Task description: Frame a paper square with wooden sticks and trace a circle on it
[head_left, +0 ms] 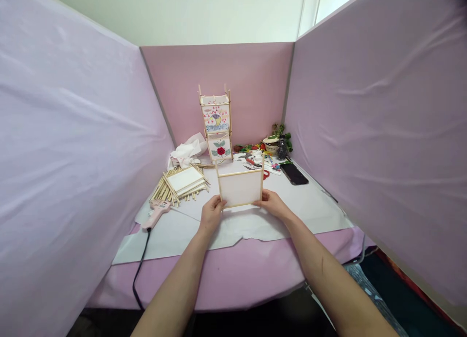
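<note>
You're steadying the white frame [241,189] between both hands!
Your left hand [211,213] and right hand [273,203] are pinching its lower corners between thumb and fingers; press evenly so it isn't twisting.

Reaching forward with left arm [178,283] and right arm [317,271], both bare and slanting in. Pinching with left grip [210,214] and right grip [272,203], side by side but apart, with both thumbs [223,203] pointing inward.

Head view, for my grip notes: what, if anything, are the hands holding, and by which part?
A white-panelled frame, near its lower corners: left hand at one, right hand at the other.
</note>
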Motion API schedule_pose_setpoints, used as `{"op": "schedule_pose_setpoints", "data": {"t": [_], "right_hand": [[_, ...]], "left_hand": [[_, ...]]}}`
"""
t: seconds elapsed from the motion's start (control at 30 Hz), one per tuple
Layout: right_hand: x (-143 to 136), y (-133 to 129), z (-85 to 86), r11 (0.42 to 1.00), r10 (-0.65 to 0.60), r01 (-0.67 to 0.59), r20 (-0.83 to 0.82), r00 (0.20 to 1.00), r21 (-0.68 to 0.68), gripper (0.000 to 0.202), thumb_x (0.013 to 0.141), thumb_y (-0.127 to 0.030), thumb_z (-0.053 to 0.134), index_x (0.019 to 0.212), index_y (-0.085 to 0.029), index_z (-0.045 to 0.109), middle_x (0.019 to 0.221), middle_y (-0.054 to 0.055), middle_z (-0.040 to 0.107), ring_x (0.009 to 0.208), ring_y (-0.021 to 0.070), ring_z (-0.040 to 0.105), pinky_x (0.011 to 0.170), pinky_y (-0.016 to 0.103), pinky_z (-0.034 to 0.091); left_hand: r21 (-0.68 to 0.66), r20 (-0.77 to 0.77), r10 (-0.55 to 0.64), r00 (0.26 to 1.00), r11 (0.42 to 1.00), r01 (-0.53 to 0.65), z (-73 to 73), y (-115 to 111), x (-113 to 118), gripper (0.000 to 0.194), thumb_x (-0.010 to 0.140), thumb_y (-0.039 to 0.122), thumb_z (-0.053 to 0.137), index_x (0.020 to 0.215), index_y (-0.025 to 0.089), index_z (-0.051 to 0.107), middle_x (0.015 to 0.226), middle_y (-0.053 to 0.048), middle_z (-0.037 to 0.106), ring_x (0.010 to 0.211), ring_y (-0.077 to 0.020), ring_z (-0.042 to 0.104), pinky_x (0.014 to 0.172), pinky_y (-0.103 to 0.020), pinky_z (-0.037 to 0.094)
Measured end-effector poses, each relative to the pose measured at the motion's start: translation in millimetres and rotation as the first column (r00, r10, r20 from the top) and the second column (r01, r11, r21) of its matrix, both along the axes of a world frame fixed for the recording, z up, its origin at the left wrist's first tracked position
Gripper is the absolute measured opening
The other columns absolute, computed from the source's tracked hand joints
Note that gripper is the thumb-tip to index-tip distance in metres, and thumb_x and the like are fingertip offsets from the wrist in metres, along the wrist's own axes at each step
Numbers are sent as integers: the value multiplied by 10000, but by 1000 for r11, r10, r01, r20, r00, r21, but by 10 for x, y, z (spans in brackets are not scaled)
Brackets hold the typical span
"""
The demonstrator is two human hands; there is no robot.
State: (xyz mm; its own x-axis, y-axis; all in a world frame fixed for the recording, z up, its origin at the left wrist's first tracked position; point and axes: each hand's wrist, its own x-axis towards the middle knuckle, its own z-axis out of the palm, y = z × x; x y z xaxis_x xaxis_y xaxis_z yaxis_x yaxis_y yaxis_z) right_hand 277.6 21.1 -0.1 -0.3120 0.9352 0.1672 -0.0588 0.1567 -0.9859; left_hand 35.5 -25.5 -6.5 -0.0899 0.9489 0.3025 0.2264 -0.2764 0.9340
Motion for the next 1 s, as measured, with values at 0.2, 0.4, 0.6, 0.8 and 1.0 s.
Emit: {"op": "schedule_pose_setpoints", "data": {"t": [0.2, 0.4, 0.6, 0.8, 1.0], "right_hand": [[16, -12, -27, 1000, 28, -27, 57, 998, -14, 212, 599, -227, 735, 793, -147, 705, 752, 6, 715, 684, 185, 613, 650, 277, 471], [-39, -105, 39, 992, 122, -122, 14, 992, -26, 328, 595, -284, 780, 890, -154, 717, 853, 27, 737, 741, 195, 637, 686, 287, 490], [-56, -177, 94, 989, 141, -142, -21, 990, -31, 415, 594, -320, 807, 964, -164, 703, 857, 20, 727, 727, 173, 621, 651, 255, 471], [-109, -201, 82, 996, 72, -75, -70, 995, -46, 335, 591, -309, 806, 858, -148, 682, 731, 5, 687, 647, 142, 572, 592, 230, 432], [-206, -233, 82, 996, -23, 11, -141, 990, -85, 336, 587, -272, 782, 891, -166, 684, 848, 30, 739, 740, 187, 647, 714, 299, 490]], "left_hand": [[-65, 126, -143, 982, 986, 152, 107, -70, 43, 305, 911, 310, 622, 1166, 149, 582, 1118, -74, 633, 974, -210, 633, 860, -431, 530], [-185, 234, -197, 952, 952, 243, 97, -129, 130, 234, 888, 261, 655, 1081, 132, 628, 1097, -70, 655, 974, -207, 644, 879, -436, 531], [-217, 335, -203, 920, 934, 285, 111, -176, 203, 337, 815, 210, 732, 1129, 137, 636, 1134, -84, 678, 1010, -216, 654, 914, -441, 523], [-233, 340, -134, 931, 947, 221, 121, -190, 240, 293, 844, 237, 707, 1110, 135, 636, 1098, -77, 680, 966, -206, 662, 871, -425, 543], [-222, 280, -10, 960, 972, 75, 70, -174, 293, 230, 909, 296, 627, 1071, 132, 622, 1038, -59, 656, 882, -178, 650, 791, -379, 555]]}}
